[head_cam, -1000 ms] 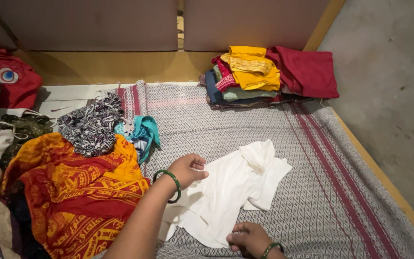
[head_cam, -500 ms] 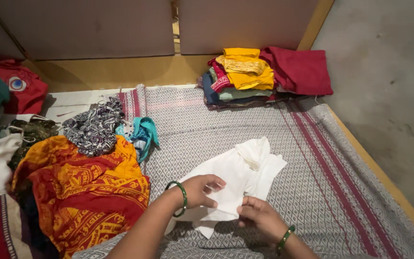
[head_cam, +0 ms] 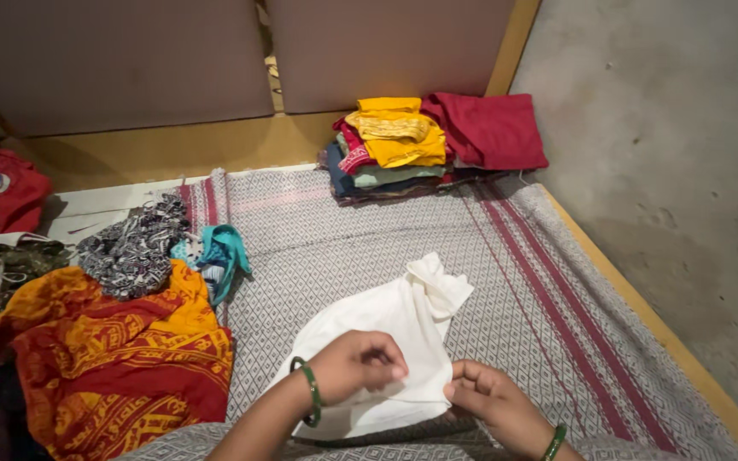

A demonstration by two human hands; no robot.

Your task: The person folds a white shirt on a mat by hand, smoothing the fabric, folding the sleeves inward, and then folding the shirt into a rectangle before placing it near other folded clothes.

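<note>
The white garment (head_cam: 386, 329) lies partly folded on the grey patterned bedspread (head_cam: 506, 282), low in the middle of the view, with both hands on its near edge. The left hand (head_cam: 356, 365), wearing a green bangle (head_cam: 309, 391), is curled with its fingers pinching the cloth at about 6 o'clock; the right hand (head_cam: 490, 399), also bangled in green, pinches the same edge just beside it, toward 5 o'clock. The garment's bunched end points away from the hands toward 1 o'clock. At 9 o'clock a loose heap crowds the left side: an orange and red printed cloth (head_cam: 113, 358) close to the left forearm, a black and white patterned piece (head_cam: 130, 252) above it, and a teal scrap (head_cam: 219, 252) nearest the white garment but apart from it. At 12 o'clock, well apart, sits a folded stack (head_cam: 386, 145) topped in yellow, with a maroon folded cloth (head_cam: 489, 128) touching its right side. The bedspread lies bare between garment and stack, and on toward 3 o'clock, where the wooden bed edge (head_cam: 642, 312) meets the grey wall (head_cam: 676, 145).
</note>
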